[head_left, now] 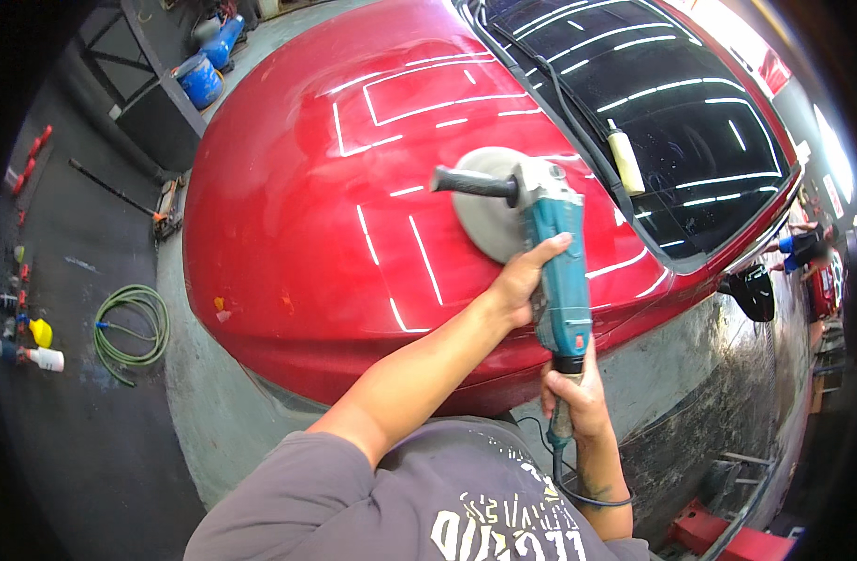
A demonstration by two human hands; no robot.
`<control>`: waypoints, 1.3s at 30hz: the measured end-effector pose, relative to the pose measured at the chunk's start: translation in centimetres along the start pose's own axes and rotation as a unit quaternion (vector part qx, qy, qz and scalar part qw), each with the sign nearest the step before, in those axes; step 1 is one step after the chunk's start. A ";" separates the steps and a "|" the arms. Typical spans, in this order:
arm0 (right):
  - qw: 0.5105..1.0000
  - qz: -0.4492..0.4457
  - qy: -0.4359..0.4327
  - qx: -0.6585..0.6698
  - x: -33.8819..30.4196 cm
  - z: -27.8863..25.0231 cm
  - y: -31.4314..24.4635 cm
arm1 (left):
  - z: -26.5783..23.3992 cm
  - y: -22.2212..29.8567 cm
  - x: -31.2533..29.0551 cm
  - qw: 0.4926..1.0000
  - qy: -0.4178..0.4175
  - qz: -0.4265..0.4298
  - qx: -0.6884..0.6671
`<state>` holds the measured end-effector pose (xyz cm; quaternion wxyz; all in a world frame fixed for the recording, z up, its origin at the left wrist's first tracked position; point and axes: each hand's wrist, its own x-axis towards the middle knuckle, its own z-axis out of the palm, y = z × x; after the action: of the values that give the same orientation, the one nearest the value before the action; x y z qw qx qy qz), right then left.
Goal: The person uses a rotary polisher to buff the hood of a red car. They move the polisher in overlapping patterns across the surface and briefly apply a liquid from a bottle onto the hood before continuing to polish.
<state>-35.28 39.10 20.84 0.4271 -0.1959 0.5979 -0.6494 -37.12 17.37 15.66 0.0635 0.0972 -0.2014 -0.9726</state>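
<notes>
A teal and silver car polisher [561, 271] is held up over the red car hood [297, 224]. My left hand [520, 285] is closed around the side of its body, with the thumb along the top. Lower down, my right hand [583, 400] grips the rear handle, where the power cord [592, 500] leaves and loops past my right wrist. The round grey pad [484, 220] faces the hood near the windshield; whether it touches the paint I cannot tell. Its black side handle [470, 181] points left, with no hand on it.
A pale bottle [626, 161] lies on the dark windshield beside the wipers [578, 107]. The side mirror [750, 292] juts out at the right. A coiled green hose [132, 327] is at the left, and a blue drum [199, 82] stands beyond the hood. Another person [806, 248] is far right.
</notes>
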 end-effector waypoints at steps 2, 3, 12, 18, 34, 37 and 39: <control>0.998 0.025 -0.055 0.018 0.2 0.1 0.9 | -1.0 0.8 -3.1 0.999 0.026 0.027 0.004; 0.996 0.040 -0.074 0.026 0.5 0.5 1.4 | -1.8 1.4 -4.8 0.999 0.036 0.040 0.000; 0.973 0.105 -0.206 -0.009 2.5 7.0 2.9 | -6.5 5.5 -15.0 0.981 0.101 0.164 -0.008; 0.951 0.131 -0.271 -0.072 4.7 11.2 3.7 | -10.5 7.1 -19.9 0.964 0.088 0.246 -0.046; 0.979 -0.003 -0.204 -0.006 9.8 10.1 2.9 | -10.7 13.0 -9.8 0.984 0.005 0.178 -0.023; 0.992 -0.011 -0.117 0.045 7.9 6.4 1.4 | -7.4 10.3 -4.0 0.996 -0.035 0.076 -0.039; 0.997 -0.017 -0.055 0.052 7.1 4.4 0.0 | -5.1 8.7 -0.1 0.998 -0.034 0.048 -0.016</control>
<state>-35.89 30.82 19.91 0.4576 -0.2187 0.5353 -0.6755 -35.16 7.58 14.61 0.1051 0.0534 -0.1924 -0.9742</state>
